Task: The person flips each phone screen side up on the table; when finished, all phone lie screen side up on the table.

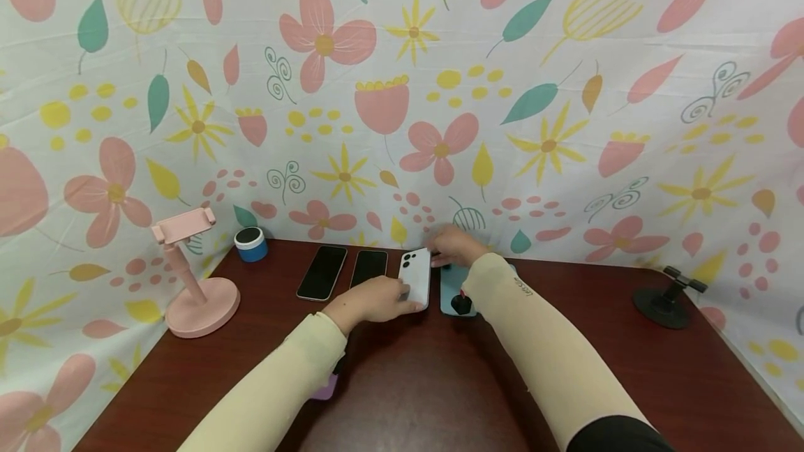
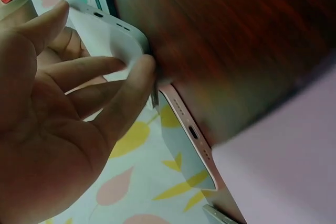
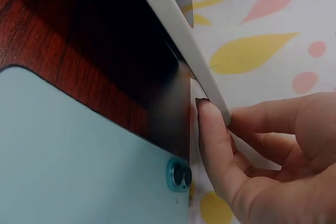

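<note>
Cream sleeves (image 1: 276, 386); hands (image 1: 375, 298) grip white phone (image 1: 415, 272); port (image 2: 98, 14): left-wrist view only.

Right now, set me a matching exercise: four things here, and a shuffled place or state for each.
1. White phone with rear cameras
2. Pink round-based phone stand
3. Small black stand
4. Light-blue phone

A. Brown table, left side
B. Partly behind right cream sleeve
C. Held by left hand and right hand
D. Table, right side

Pairs: 1-C; 2-A; 3-D; 4-B
</note>
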### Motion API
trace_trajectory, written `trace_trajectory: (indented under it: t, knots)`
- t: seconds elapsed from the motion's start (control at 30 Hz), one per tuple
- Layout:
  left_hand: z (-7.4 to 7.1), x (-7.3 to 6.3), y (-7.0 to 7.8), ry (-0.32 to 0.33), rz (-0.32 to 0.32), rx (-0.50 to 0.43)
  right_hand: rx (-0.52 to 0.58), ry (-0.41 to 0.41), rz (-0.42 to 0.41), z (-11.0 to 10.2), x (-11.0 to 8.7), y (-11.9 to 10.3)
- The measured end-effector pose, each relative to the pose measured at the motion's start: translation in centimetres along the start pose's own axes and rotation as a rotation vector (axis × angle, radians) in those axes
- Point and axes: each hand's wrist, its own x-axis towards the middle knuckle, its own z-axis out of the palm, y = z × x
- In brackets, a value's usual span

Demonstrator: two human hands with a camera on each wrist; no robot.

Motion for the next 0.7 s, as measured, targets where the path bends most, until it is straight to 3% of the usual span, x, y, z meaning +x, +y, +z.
trace_trajectory:
  t: [0.37,0.7]
  knots:
    - [0.3,0.0,0.0,-0.009,-0.084,-0.178,-0.046,0.091,0.025,0.0,-0.8,-1.3]
    - [-0.2,-0.5,-0.6,-0.023,-0.048,-0.415,-0.095,0.127,0.045,0.3,-0.9,-2.5]
